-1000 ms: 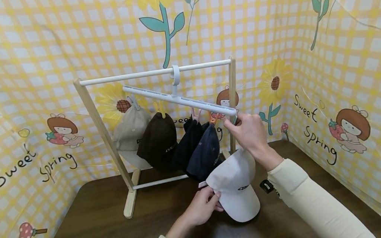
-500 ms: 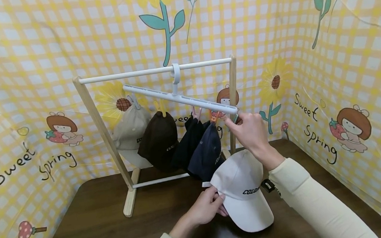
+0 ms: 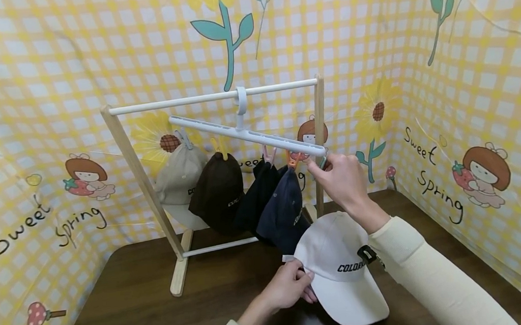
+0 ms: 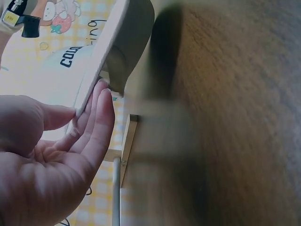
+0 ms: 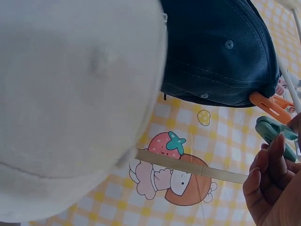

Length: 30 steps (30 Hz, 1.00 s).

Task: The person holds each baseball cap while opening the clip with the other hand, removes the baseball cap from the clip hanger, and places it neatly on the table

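White cap (image 3: 329, 249), held over the dark tabletop (image 3: 129, 305) in front of the right end of the rack (image 3: 121, 138). The left hand (image 3: 290, 285) has thumb and fingers closed on opposite faces of the brim's edge. The right hand (image 3: 342, 179), fingers drawn together, pinches a green clip (image 5: 269, 130) at the lower end of the tilted hanger (image 3: 282, 141). Just beside it, an orange clip (image 5: 270, 107) grips the navy cap (image 3: 280, 212).

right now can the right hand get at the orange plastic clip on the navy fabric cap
Probably yes: the right hand is close to the orange plastic clip, though busy pinching a green plastic clip.
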### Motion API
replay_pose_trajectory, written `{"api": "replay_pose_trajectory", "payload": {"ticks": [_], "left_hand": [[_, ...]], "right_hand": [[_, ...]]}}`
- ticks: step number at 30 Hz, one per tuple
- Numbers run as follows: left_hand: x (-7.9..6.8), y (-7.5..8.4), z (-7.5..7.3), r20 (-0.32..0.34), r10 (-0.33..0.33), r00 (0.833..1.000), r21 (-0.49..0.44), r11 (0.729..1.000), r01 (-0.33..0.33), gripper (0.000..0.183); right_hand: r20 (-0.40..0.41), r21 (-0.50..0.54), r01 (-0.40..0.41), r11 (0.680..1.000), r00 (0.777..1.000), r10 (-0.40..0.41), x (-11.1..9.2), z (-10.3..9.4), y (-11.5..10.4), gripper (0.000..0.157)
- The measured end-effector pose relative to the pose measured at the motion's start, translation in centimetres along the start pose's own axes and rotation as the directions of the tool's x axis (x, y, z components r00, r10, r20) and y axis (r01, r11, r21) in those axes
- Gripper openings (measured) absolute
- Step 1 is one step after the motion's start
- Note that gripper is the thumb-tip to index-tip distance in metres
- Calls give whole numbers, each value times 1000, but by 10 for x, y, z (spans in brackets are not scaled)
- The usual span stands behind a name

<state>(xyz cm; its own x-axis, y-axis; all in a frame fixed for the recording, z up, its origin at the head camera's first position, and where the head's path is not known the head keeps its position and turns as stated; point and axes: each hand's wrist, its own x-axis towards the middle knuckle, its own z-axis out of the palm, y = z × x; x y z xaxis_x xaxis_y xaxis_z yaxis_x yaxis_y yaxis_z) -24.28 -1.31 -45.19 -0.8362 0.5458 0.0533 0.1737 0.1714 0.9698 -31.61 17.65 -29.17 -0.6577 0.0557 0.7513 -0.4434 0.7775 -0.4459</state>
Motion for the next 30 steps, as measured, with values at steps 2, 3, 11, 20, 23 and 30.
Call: {"api": "replay_pose_trajectory", "payload": {"ticks": [2,3,11,20,23,30], "left_hand": [[1,-2,3,-18,-15,1000,5,1000,15,9],[1,-3,4,-26,-21,999,9,1000,21,9],[0,-7,9,-31,-11,999,126,992,15,17],[2,-3,9,-72,25,997,245,969,-7,19],[4,-4,10,-58,14,998,203,979,-2,19],[4,-2,10,-46,-10,999,152,988,17,20]], "right_hand": [[-1,-4,0,1000,1000,0,-1,0,0,45],[-2,-5,1,1000,1000,-1,-1,0,0,45],[-2,0,-7,1000,1000,7,-3,0,1,48],[-8,0,-12,1000,1000,12,0,-2,0,48],[-4,-6,-17,1000,1000,17,0,-3,0,48],[-4,-4,-21,1000,1000,21,0,-4,-1,43]]}}
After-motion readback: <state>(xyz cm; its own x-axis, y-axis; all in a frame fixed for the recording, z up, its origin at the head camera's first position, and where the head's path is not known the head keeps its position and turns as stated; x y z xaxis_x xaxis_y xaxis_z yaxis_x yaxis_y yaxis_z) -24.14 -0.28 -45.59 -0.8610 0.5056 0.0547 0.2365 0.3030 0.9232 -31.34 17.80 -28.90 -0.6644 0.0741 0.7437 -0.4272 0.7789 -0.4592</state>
